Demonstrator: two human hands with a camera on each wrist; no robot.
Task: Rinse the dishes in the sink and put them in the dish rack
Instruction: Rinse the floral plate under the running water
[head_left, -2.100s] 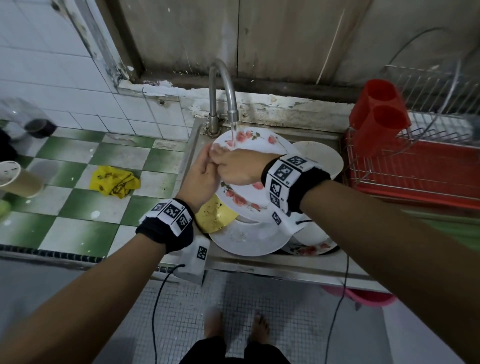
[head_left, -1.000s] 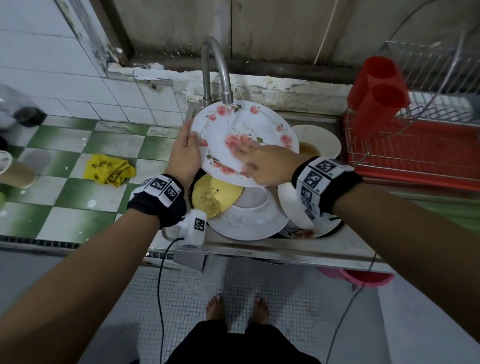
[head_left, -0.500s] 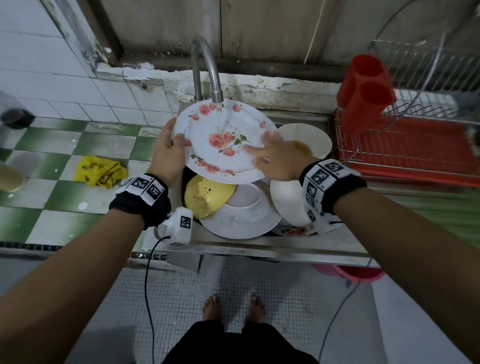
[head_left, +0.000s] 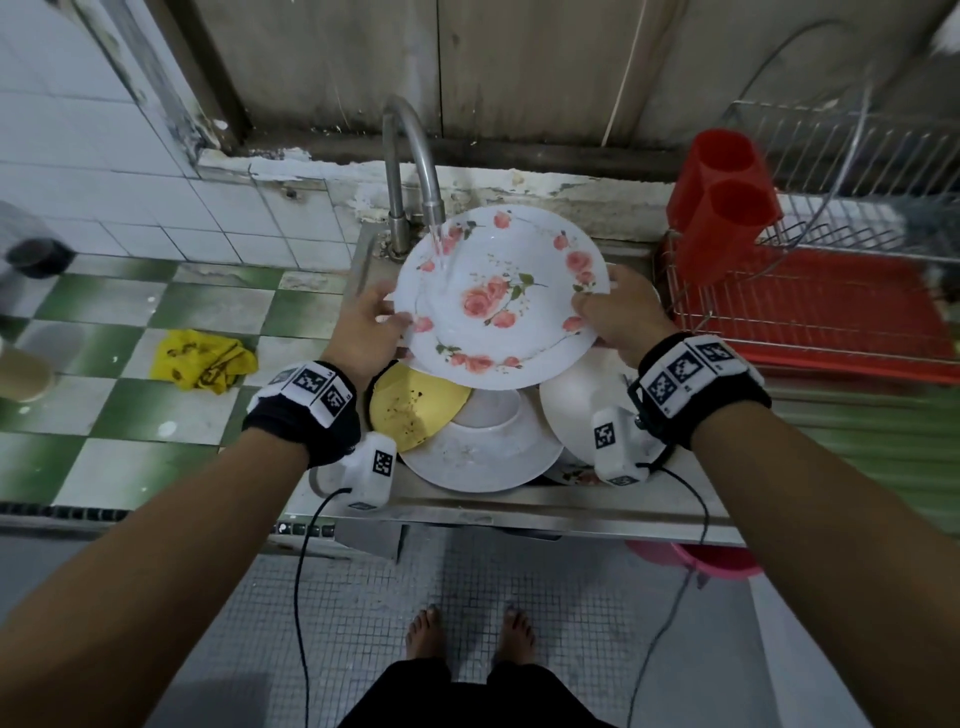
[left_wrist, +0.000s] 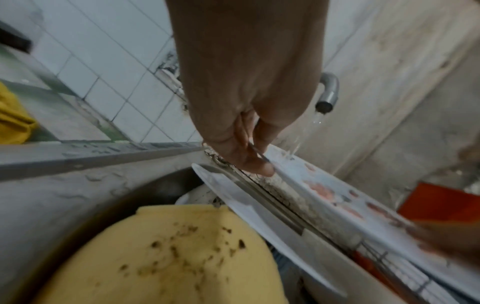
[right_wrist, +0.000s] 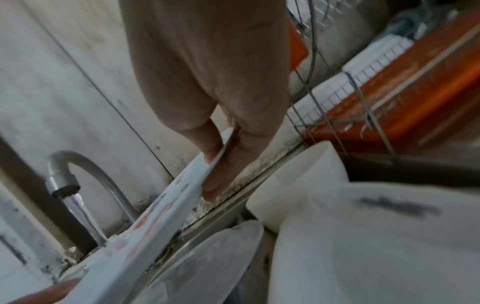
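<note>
I am holding the round white plate with pink rose print (head_left: 501, 299) over the steel sink (head_left: 519, 506), tilted up toward me, and both hands are gripping it at opposite edges. My left hand (head_left: 363, 332) is pinching the plate's left rim, thumb on the printed face and fingers curling behind it; in the left wrist view the thumb (left_wrist: 249, 158) is pressing down on the rim while the plate (left_wrist: 337, 197) is running away to the right. My right hand (head_left: 621, 314) is clamping the right rim the same way, and the right wrist view is showing the rim of the plate (right_wrist: 166, 216) wedged between thumb and fingers (right_wrist: 226, 164). Water is running from the curved metal tap (head_left: 415, 166) and is landing on the upper left part of the plate's face, just beside my left hand. Below the plate, inside the sink, a yellow dish with dark crumbs (head_left: 413, 408) is lying under my left wrist, a plain white plate (head_left: 483, 452) is lying next to it, and a white bowl (head_left: 576, 400) is leaning near my right wrist. The wire dish rack with its red tray (head_left: 810, 306) is standing to the right of the sink, close to my right hand, with two red plastic cups (head_left: 722, 197) at its near corner. A crumpled yellow cloth (head_left: 202, 358) is lying on the green and white tiled counter (head_left: 130, 322) to the left.
</note>
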